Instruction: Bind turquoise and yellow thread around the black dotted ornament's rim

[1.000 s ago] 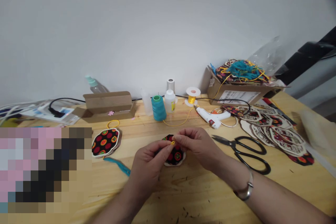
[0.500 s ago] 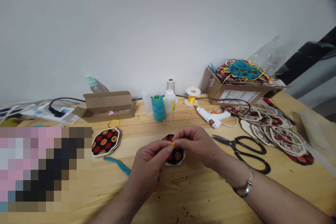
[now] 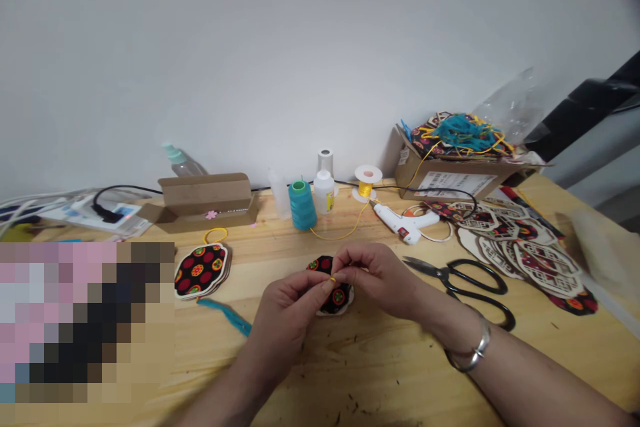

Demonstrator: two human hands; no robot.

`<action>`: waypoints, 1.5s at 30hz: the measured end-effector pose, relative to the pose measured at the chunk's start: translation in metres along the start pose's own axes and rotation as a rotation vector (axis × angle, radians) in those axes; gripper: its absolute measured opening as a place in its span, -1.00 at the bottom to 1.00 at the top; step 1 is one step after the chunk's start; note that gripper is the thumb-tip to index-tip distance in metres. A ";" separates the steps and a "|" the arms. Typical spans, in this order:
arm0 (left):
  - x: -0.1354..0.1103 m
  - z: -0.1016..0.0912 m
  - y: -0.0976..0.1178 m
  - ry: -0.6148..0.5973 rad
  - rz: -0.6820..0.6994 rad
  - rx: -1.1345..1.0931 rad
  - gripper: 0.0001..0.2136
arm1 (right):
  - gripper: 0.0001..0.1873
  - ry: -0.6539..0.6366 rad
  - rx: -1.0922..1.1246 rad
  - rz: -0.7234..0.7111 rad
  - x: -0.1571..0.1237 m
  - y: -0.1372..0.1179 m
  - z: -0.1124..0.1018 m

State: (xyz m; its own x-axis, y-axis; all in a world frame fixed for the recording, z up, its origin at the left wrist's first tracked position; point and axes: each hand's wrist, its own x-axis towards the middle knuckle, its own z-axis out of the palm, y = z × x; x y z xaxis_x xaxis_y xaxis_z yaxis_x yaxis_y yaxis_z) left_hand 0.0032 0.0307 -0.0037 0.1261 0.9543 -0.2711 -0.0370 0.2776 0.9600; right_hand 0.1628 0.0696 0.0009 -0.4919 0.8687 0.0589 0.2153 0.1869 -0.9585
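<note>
My left hand (image 3: 293,307) and my right hand (image 3: 377,280) meet fingertip to fingertip, each pinching a small piece of yellow cord (image 3: 333,279). Below them on the wooden table (image 3: 380,373) lies a scalloped plaque (image 3: 340,297) covered in dark fabric with red and orange flowers; my fingers hide part of it. A stack of similar plaques (image 3: 200,271) sits to the left, with a yellow loop (image 3: 216,235) above it and a teal tassel (image 3: 225,315) below. To the right of my right hand rest black-handled scissors (image 3: 443,273), their blades open.
A teal thread cone (image 3: 302,205), a white bottle (image 3: 324,192) and a yellow cord spool (image 3: 366,188) stand along the wall. Nearby lie a glue gun (image 3: 407,221) and loose wooden plaques (image 3: 535,253). One cardboard box (image 3: 435,177) overflows with plaques; another, smaller box (image 3: 207,197) is open.
Both hands have shifted very slightly, still pinching the yellow cord over the plaque. My right wrist has moved a little to the right. Everything else on the table stays put.
</note>
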 end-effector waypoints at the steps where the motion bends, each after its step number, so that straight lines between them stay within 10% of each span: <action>1: 0.000 0.000 -0.001 0.004 0.000 -0.011 -0.87 | -0.88 0.013 -0.044 -0.012 -0.001 -0.001 0.000; 45: 0.002 0.002 0.000 0.029 -0.035 -0.077 -0.81 | -0.87 0.098 -0.294 0.009 -0.003 -0.003 0.003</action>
State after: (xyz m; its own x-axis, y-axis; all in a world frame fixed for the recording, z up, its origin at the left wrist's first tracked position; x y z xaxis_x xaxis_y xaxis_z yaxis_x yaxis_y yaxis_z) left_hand 0.0056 0.0321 -0.0038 0.0996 0.9465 -0.3070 -0.1090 0.3170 0.9421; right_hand 0.1610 0.0649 0.0024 -0.4078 0.9085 0.0909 0.4612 0.2909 -0.8383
